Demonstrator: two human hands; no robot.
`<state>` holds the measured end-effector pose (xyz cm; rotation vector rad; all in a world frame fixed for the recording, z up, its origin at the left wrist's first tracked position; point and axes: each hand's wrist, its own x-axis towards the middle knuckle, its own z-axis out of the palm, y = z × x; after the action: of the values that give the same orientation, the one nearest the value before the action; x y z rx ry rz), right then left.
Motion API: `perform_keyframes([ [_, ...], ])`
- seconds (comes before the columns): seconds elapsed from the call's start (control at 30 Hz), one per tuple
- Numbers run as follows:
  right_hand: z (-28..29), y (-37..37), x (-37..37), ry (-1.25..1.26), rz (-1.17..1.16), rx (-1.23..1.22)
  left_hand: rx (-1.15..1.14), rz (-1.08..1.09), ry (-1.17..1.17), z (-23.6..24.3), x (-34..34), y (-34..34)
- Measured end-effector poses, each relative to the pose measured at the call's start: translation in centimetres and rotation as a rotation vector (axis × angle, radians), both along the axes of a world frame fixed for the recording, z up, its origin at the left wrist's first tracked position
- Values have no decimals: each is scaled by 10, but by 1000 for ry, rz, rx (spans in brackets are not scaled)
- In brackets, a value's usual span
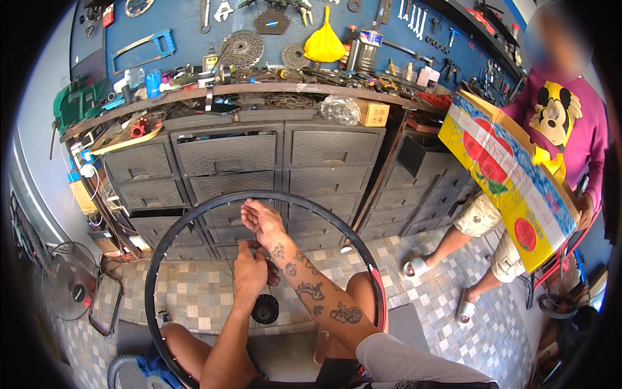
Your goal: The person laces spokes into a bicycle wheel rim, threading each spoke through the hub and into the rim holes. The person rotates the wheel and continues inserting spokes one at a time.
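A black bicycle wheel rim [154, 272] stands upright around my forearms, with a red section at its right side. My right hand [262, 220], on the tattooed arm, is just inside the top of the rim, palm turned left and fingers curled in. Right below it, my left hand [251, 269] has its fingers closed; what either hand pinches is too small or hidden. A black wheel hub [265, 309] shows beneath my left hand, inside the rim. Any spokes between hub and rim are too thin to make out.
Ahead runs a cluttered workbench [259, 91] above grey drawers [334, 148]. On the right a person [570, 123] in a purple top holds a large painted cardboard box [505, 175]. A fan [68, 282] stands at left, near a green vise [78, 107].
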<state>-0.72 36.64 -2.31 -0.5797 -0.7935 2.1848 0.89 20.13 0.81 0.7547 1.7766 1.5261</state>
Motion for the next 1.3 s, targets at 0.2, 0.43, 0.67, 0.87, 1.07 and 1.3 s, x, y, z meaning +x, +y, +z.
perform_keyframes([
  [0.2, 18, -11, -8, -243, -181, 40, -6, 23, 162, -1, 1, -1],
  [0.43, 37, -67, 83, -408, 66, 905, -162, -43, 444, -53, -4, -11],
  [0.67, 30, -36, 246, -571, -455, 1073, 177, -47, 818, -18, -39, -65],
  [0.87, -23, -34, 355, -1285, -461, 1057, -53, 459, 1089, 38, -179, -103],
  [1.07, -50, -53, 350, -1194, -452, 993, -248, 163, 329, 10, -204, -132],
  [1.3, -6, 6, 306, -1020, -493, 1159, -183, 295, 257, 51, -170, -198],
])
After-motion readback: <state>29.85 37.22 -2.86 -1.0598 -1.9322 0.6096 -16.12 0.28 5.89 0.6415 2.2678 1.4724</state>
